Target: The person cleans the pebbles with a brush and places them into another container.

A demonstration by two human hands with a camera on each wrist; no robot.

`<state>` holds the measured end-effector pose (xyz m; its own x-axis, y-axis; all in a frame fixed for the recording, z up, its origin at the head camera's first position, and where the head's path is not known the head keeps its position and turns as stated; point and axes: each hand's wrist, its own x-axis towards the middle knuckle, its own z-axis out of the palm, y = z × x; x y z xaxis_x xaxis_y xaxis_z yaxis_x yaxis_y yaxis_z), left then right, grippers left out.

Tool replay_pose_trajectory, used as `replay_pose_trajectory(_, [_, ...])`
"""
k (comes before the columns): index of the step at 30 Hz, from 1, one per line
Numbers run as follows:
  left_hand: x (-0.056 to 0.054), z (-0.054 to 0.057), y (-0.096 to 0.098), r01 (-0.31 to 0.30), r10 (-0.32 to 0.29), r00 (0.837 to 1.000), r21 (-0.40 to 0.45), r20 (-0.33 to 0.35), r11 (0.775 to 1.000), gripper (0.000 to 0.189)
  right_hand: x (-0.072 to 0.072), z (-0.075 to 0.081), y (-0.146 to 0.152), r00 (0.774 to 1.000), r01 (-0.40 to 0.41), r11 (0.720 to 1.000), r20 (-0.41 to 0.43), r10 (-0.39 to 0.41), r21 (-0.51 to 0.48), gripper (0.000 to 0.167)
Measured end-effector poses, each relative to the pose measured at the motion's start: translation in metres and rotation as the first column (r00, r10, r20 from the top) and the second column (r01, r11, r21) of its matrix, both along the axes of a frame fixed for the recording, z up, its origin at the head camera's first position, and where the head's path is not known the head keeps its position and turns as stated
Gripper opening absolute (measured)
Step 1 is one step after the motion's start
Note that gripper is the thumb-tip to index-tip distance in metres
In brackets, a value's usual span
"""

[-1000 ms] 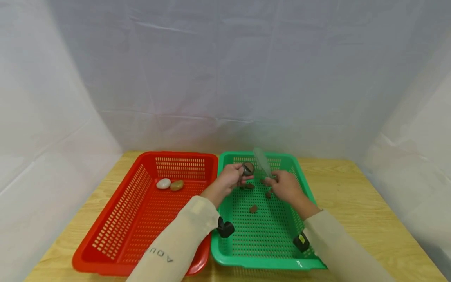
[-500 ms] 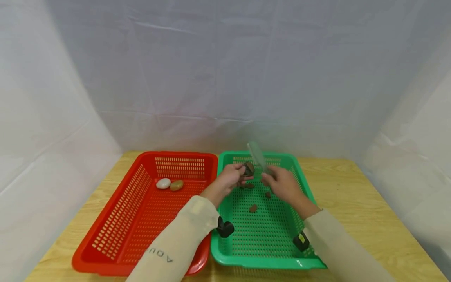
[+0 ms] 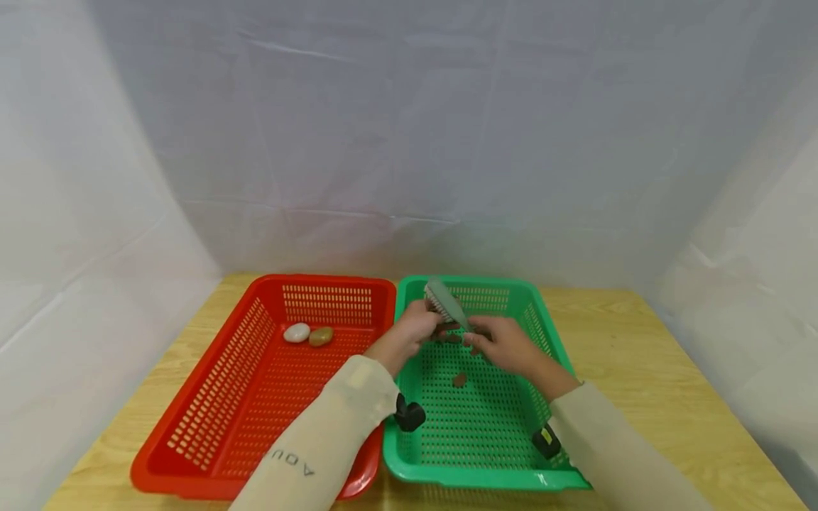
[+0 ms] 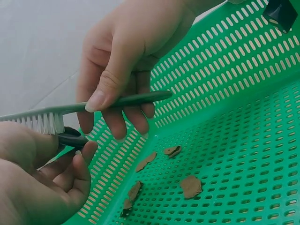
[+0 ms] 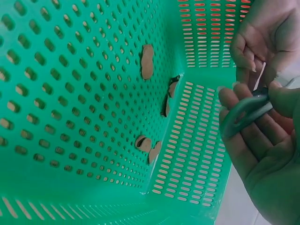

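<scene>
My left hand (image 3: 409, 328) grips a dark, smooth stone (image 4: 72, 139) over the back of the green basket (image 3: 473, 477); in the left wrist view, fingers and bristles cover most of it. My right hand (image 3: 508, 346) pinches the handle of a grey-green brush (image 3: 449, 305). Its white bristles (image 4: 49, 123) face down against the stone and my left thumb; exactly where they touch is hard to tell. In the right wrist view, the handle's looped end (image 5: 241, 115) lies across my right fingers. Thin brown flakes (image 4: 191, 186) lie on the basket floor below.
A red basket (image 3: 185, 485) stands directly left of the green one, holding a white stone (image 3: 297, 333) and a tan stone (image 3: 321, 336). Both baskets sit on a wooden table (image 3: 645, 397). Pale sheeting (image 3: 409, 142) hangs behind and at the sides.
The brush has come left and down from beside the stone to lie over it, bristles toward it. My right hand has shifted slightly left; my left hand stays nearly in place.
</scene>
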<state>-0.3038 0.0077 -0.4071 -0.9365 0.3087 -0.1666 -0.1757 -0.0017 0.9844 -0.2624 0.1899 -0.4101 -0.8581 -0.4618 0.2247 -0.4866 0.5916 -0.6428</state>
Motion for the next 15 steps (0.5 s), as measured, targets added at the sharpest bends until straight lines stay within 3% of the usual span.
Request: replay_pose_trajectory(15, [-0.0017, 0.0024, 0.0019, -0.017, 0.015, 0.999, 0.039, 0.036, 0.999, 0.043, -0.0001, 0.0013, 0.0030, 0.986, 0.144, 0.989, 0.084, -0.146, 0.029, 0.023])
